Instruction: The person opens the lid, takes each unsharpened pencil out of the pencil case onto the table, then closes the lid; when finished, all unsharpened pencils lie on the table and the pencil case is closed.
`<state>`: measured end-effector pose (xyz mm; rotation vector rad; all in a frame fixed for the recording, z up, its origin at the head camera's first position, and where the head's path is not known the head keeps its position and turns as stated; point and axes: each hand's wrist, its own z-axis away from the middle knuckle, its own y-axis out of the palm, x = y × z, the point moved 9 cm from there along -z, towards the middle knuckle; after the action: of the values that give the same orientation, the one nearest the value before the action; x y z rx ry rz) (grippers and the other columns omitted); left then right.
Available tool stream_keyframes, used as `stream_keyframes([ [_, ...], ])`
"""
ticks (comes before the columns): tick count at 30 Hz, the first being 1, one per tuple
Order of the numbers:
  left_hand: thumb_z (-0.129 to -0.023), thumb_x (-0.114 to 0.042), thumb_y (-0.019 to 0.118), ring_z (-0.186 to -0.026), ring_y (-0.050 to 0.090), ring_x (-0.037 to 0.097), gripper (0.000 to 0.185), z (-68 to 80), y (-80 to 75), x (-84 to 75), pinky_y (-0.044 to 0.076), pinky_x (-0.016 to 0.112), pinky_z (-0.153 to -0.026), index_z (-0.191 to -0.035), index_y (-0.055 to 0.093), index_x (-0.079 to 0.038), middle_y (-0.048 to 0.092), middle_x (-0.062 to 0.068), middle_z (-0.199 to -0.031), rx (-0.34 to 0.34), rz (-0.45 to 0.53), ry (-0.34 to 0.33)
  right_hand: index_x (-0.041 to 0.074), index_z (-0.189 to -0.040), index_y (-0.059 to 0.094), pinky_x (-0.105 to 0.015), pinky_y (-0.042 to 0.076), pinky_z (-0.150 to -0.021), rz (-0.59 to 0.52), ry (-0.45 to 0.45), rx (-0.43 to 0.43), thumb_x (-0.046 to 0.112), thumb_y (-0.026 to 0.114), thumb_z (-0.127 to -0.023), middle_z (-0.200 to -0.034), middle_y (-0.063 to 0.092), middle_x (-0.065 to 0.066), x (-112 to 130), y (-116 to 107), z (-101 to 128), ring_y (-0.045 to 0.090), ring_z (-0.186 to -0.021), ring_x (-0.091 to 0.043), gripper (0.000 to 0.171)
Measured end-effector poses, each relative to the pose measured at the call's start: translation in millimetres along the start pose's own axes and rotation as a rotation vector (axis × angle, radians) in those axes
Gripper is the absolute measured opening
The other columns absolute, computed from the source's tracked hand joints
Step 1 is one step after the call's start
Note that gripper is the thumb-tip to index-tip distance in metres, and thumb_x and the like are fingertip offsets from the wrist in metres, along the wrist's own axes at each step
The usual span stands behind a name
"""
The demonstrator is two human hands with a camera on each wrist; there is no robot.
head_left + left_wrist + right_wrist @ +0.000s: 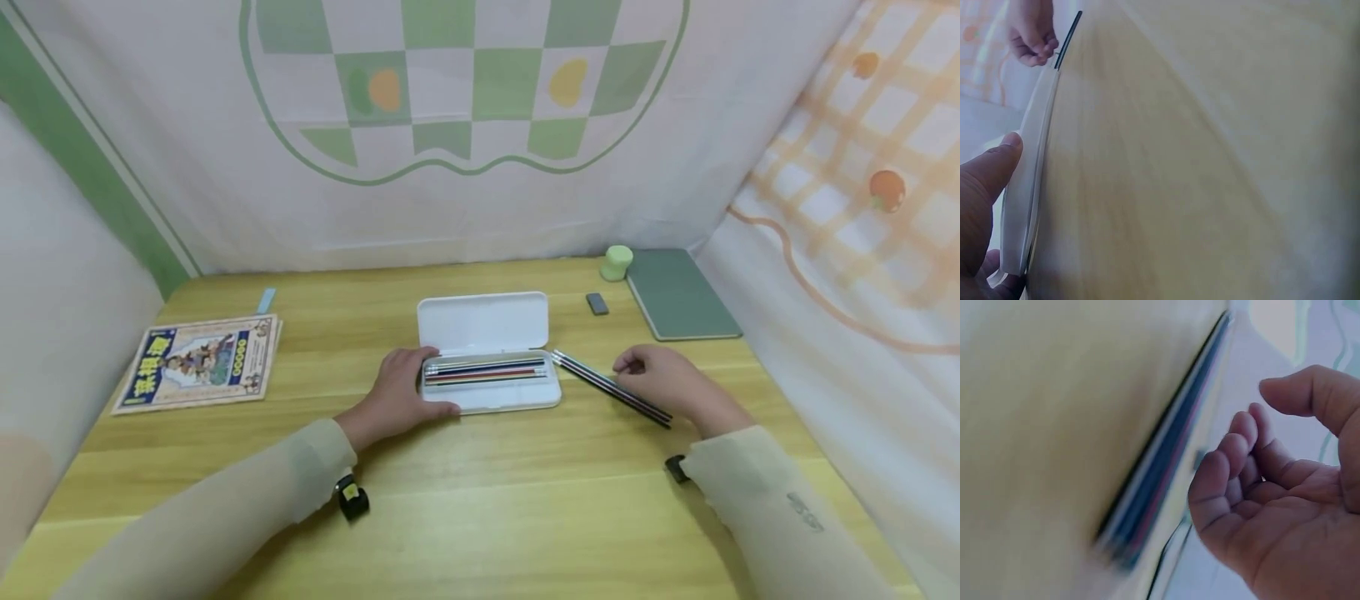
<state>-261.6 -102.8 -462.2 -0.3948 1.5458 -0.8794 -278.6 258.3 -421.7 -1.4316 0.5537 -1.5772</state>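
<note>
The left hand (400, 390) grips the left end of the open white pencil case (491, 396): its thumb lies along the near front edge and its fingers (420, 357) curl over the far side of that end, so the case is pinned between them. The left wrist view shows the thumb (999, 164) pressed against the case's thin white wall. The right hand (663, 379) rests on the wooden surface (480, 492) just right of the case, fingers loosely curled and holding nothing; its fingertips sit right beside a small bundle of dark pencils (611, 388), and whether they touch cannot be told. In the right wrist view the fingers (1229, 462) are bent but unclenched, with the blurred pencils alongside.

The case lies at the middle of the surface, its lid (483, 321) folded back flat toward the far edge, and several coloured pencils (486, 372) lie lengthwise in its tray. The loose pencils run diagonally from the case's right end toward the near right.

To the left, near the surface's left edge, lies an illustrated booklet (201, 362), well apart from the case. Toward the far right corner are a green notebook (681, 296), a pale green round object (617, 262) and a small grey eraser (597, 303). Bare wood stretches between the case and the near edge.
</note>
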Motion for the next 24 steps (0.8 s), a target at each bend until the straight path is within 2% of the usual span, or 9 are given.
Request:
stream_keyframes([
  [5,-0.071,-0.06,0.09,-0.139,0.035,0.031,0.106,-0.2,0.1,1.2,0.029,0.051,-0.119,-0.153,0.043,-0.012,0.05,0.009,-0.147,-0.001,0.0,0.002,0.004,-0.114,0.071,-0.043,0.053,-0.089,-0.08,-0.098,-0.025,0.022,0.069,-0.097,-0.107,0.071,-0.007,43.9,10.2,-9.7,0.065,-0.099,-0.022,0.025],
  [9,-0.071,-0.06,0.09,-0.139,0.035,0.032,0.106,-1.0,0.9,0.8,0.029,0.051,-0.119,-0.153,0.043,-0.012,0.05,0.009,-0.148,-0.001,-0.002,0.007,0.001,-0.116,0.071,-0.039,0.054,-0.089,-0.183,-0.174,0.024,0.018,0.069,-0.097,-0.108,0.071,-0.007,73.9,31.3,-24.0,0.064,-0.1,-0.022,0.026],
  [12,-0.071,-0.061,0.09,-0.14,0.034,0.032,0.107,-2.5,3.5,2.6,0.029,0.052,-0.119,-0.154,0.043,-0.012,0.05,0.01,-0.149,-0.002,-0.01,0.012,0.0,-0.115,0.07,-0.037,0.055,-0.086,-0.214,-0.201,0.058,0.016,0.069,-0.095,-0.104,0.07,-0.007,90.0,48.9,-35.9,0.063,-0.097,-0.021,0.025],
  [17,-0.071,-0.063,0.089,-0.139,0.034,0.031,0.108,-5.0,7.0,4.7,0.03,0.051,-0.118,-0.155,0.042,-0.013,0.05,0.009,-0.148,0.002,-0.015,0.014,0.002,-0.11,0.071,-0.035,0.055,-0.082,-0.134,-0.219,0.068,0.016,0.071,-0.094,-0.099,0.07,-0.005,105.6,66.2,-48.2,0.064,-0.092,-0.019,0.022],
  [24,-0.071,-0.062,0.09,-0.137,0.036,0.03,0.106,-4.4,3.1,6.7,0.032,0.051,-0.117,-0.153,0.044,-0.013,0.051,0.008,-0.146,-0.014,0.001,0.013,0.005,-0.111,0.071,-0.035,0.056,-0.082,-0.051,-0.187,0.113,0.017,0.074,-0.095,-0.099,0.07,-0.004,118.2,75.0,-55.5,0.064,-0.091,-0.019,0.021],
])
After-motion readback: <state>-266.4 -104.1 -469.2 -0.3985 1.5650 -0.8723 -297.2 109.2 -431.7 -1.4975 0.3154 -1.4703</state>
